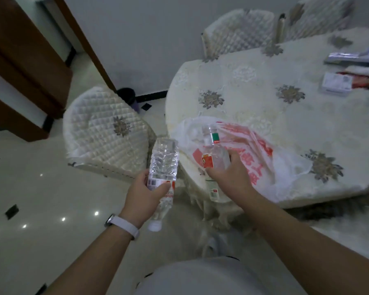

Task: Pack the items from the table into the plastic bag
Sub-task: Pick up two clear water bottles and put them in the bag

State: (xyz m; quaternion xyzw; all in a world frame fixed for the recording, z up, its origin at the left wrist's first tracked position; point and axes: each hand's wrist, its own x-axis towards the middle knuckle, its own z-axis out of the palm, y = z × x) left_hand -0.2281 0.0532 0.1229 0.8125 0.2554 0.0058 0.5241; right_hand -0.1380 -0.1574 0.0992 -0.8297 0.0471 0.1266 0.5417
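Note:
A white plastic bag (285, 167) with red print lies at the near left edge of the table (264, 96), its mouth facing me. My right hand (228, 175) grips a clear bottle (216, 155) with red and green labels around its middle; the bottle's neck points into the bag's mouth. My left hand (145, 192) holds a clear ribbed water bottle (163, 160) by its labelled part over the floor, left of the table. Its white cap points down toward me and its base points away. What lies inside the bag is unclear.
At the table's far right lie a white box (336, 84), red packets (358, 78) and a silvery flat box (349, 57). A quilted chair (107, 133) stands left of the table, another (239, 30) behind it. A dark bin (127, 95) sits by the wall.

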